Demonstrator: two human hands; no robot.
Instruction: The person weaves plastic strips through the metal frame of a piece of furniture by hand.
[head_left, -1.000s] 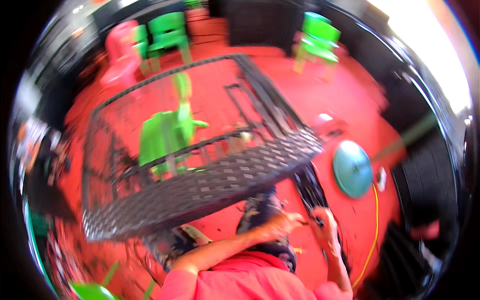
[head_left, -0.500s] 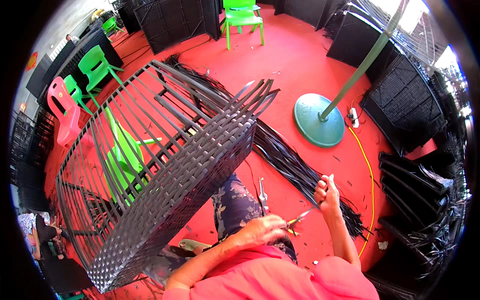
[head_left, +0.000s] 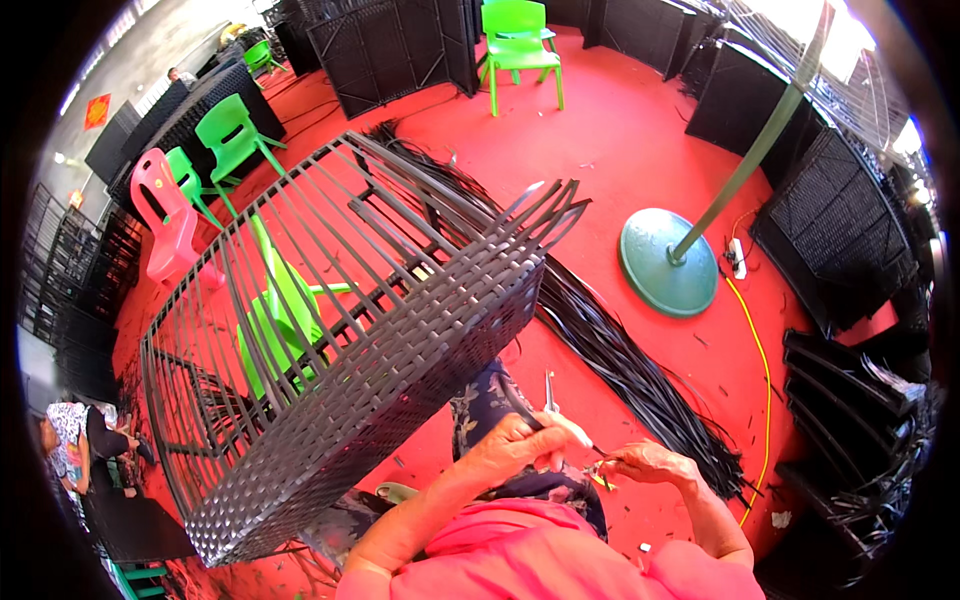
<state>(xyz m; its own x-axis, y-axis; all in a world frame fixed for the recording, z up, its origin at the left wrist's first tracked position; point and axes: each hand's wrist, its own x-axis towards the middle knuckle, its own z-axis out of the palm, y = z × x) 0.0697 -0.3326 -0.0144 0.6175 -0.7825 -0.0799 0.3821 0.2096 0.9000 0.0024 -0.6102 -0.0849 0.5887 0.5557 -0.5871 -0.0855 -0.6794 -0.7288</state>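
Note:
A dark woven furniture frame (head_left: 380,390) leans across my lap, flat strips woven on its near side and bare strands stretched over the open part. Just right of its weave, my left hand (head_left: 515,445) is closed on a thin dark strip (head_left: 522,408). My right hand (head_left: 655,463) faces it, its fingers pinched at the strip's end. Below the right fingers shows a small yellow-handled tool (head_left: 602,478), partly hidden; whether the hand holds it I cannot tell. A silver metal tool (head_left: 550,390) lies on the floor beyond my left hand.
A long bundle of black strips (head_left: 640,370) lies across the red floor. Beyond it stands a pole on a round green base (head_left: 668,262), beside a yellow cable (head_left: 762,380). Green chairs (head_left: 517,45), a pink chair (head_left: 170,220) and black woven panels (head_left: 840,230) stand around. Another person (head_left: 85,440) sits far left.
My right hand has come down and inward toward my left hand. The left hand has risen slightly, and the yellow-handled tool now shows under the right fingers. The whole view has shifted a little.

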